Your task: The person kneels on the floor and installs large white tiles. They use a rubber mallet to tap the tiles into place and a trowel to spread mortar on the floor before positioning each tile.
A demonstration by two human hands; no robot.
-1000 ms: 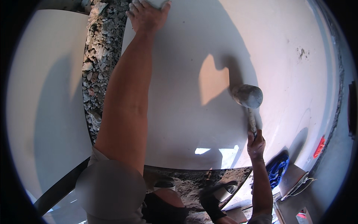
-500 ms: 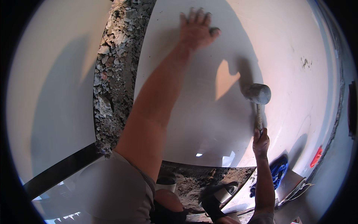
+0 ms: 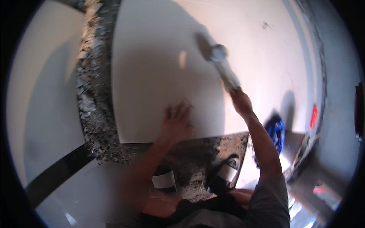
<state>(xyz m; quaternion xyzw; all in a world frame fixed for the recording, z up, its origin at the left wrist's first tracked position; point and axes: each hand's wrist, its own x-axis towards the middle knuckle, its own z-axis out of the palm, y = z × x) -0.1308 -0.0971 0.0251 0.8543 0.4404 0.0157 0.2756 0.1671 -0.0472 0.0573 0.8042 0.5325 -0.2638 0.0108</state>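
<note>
A large pale, glossy floor tile (image 3: 152, 76) lies in front of me, half in shadow. My left hand (image 3: 178, 123) is over its near edge with fingers spread, holding nothing; motion blur hides whether the fingers press on the surface. At the right, my right hand (image 3: 242, 103) is wrapped round the handle of a rubber mallet (image 3: 218, 53) with a greyish head. The mallet slants up and left over the tile, its head smeared by motion. Whether the head touches the tile I cannot tell.
A gap of broken rubble (image 3: 89, 102) runs along the tile's left side, with another pale tile (image 3: 49, 98) beyond. My sandalled feet (image 3: 228, 173) stand on rough ground at the near edge. A blue bundle (image 3: 279, 135) and a red object (image 3: 314, 116) lie at the right.
My left hand has come back from the tile's far part to its near edge. The mallet has swung up and left in my right hand. The view has shifted too.
</note>
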